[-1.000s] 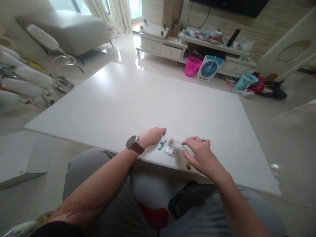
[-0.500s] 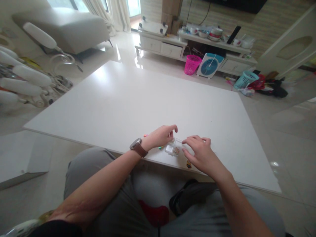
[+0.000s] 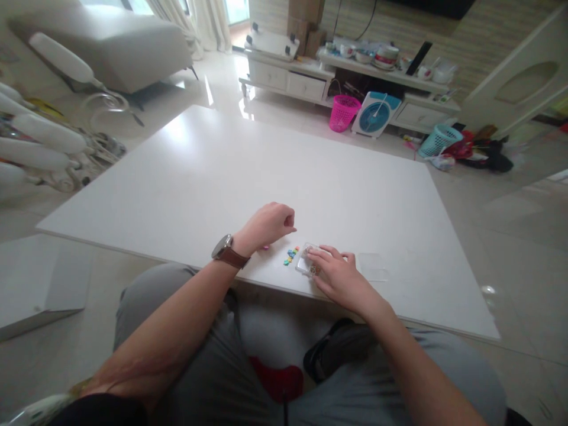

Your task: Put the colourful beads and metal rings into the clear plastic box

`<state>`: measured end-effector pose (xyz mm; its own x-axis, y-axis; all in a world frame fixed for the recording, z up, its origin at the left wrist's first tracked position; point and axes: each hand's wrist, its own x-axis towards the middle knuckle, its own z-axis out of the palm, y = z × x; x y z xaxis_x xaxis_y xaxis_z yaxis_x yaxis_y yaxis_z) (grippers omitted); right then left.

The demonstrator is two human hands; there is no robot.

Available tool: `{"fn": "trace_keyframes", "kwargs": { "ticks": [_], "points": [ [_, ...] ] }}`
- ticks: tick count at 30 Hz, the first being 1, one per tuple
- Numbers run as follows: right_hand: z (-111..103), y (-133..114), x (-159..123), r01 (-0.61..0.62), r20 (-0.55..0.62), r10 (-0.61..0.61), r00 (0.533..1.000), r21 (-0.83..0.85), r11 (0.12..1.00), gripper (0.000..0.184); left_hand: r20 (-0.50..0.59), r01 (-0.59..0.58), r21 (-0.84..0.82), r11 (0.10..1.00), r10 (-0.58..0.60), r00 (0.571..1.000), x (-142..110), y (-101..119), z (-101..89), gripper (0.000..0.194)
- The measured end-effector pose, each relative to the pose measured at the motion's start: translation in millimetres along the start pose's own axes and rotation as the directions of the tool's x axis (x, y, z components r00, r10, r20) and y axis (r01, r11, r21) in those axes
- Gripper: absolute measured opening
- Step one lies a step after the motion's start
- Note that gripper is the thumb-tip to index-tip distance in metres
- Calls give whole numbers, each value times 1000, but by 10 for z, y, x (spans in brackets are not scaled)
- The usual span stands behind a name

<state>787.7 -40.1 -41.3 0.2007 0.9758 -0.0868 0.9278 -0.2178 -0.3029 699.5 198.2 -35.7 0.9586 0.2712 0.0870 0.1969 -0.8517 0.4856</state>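
My left hand (image 3: 268,223) hovers over the table, left of a small clear plastic box (image 3: 302,265). Its fingers are curled in, and whatever they may hold is hidden. A brown-strapped watch (image 3: 228,251) is on that wrist. My right hand (image 3: 341,277) reaches over the box from the right, fingers apart, index and thumb at its compartments. Tiny brownish pieces (image 3: 315,270) show inside, partly covered by the fingers. Several small colourful pieces (image 3: 291,256) lie left of the box. A pink piece (image 3: 265,248) sits below my left hand.
A clear flat lid (image 3: 373,267) lies right of my right hand on the large white table (image 3: 284,171). The table's front edge runs just above my knees. Beyond it stand a pink basket (image 3: 344,112), a blue-and-white fan (image 3: 375,115) and a white cabinet (image 3: 306,86).
My left hand has moved left and away from the box, its fingers now curled. My right hand has moved left onto the box, covering where a small yellow-and-dark figure lay. The lid is now uncovered.
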Motion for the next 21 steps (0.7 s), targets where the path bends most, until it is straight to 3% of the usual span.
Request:
{"fn": "trace_keyframes", "kwargs": {
  "ticks": [5, 11, 21],
  "points": [
    [-22, -1, 5, -29, -29, 29, 999, -19, 999, 39, 48, -18, 11, 1000, 18, 999, -23, -26, -47, 13],
    [-20, 11, 9, -15, 28, 16, 999, -40, 999, 44, 73, -28, 49, 998, 24, 997, -56, -71, -103, 22],
    [-239, 79, -112, -98, -12, 98, 995, -80, 992, 34, 165, -6, 62, 998, -4, 986, -111, -3, -187, 8]
  ]
}}
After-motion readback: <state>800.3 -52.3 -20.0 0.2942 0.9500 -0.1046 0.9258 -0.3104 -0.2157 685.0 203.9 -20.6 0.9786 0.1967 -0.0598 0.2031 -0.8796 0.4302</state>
